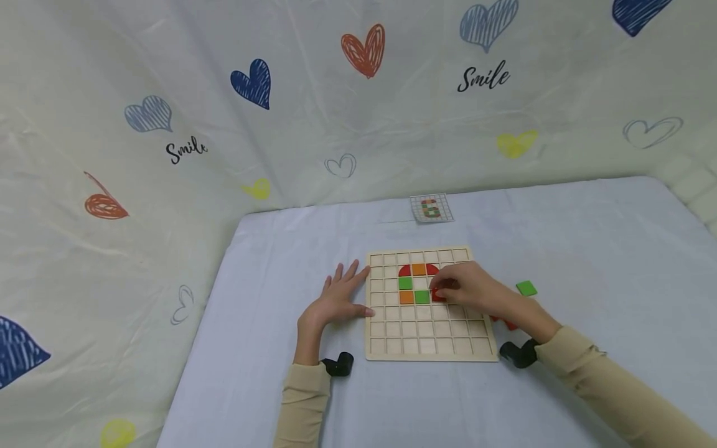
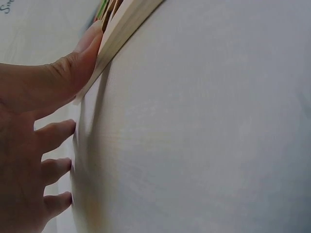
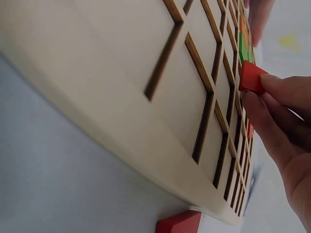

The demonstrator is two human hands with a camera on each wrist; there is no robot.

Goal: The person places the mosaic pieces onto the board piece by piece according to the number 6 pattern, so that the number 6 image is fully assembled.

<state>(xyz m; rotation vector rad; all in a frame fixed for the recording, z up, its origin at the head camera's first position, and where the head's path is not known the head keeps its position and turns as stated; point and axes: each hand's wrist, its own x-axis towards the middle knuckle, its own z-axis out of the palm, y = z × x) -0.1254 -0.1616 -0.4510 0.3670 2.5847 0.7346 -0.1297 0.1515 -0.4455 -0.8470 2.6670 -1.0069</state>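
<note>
Right hand (image 1: pixel 472 288) over the board, the person pinches a red tile (image 3: pixel 251 77) between thumb and fingertips. That tile is tilted in the right wrist view, at the cell just right of a green tile (image 1: pixel 422 297); whether it touches the wooden board (image 1: pixel 431 358) cannot be told. Left of the same fingertips, beyond that green tile, sits an orange tile (image 1: pixel 406 297), with another green one above it. Farther from the person than the fingertips, a second orange tile (image 1: pixel 418 269) lies between two rounded red tiles (image 1: pixel 405 270), all set in the grid.

On the near side of the right wrist, loose red pieces (image 1: pixel 511 325) lie partly hidden, just beside the board's right edge. Across the wrist, on its far side, a loose green piece (image 1: pixel 526 288) rests on the white cloth (image 1: pixel 252 348).

The left hand (image 1: pixel 333 302) has its fingers spread and fairly straight, gripping nothing, with thumb and forefinger at the board's left edge. Well ahead of both hands, past the board's far edge, lies a card (image 1: pixel 444 218) printed with a grid and a coloured pattern.
</note>
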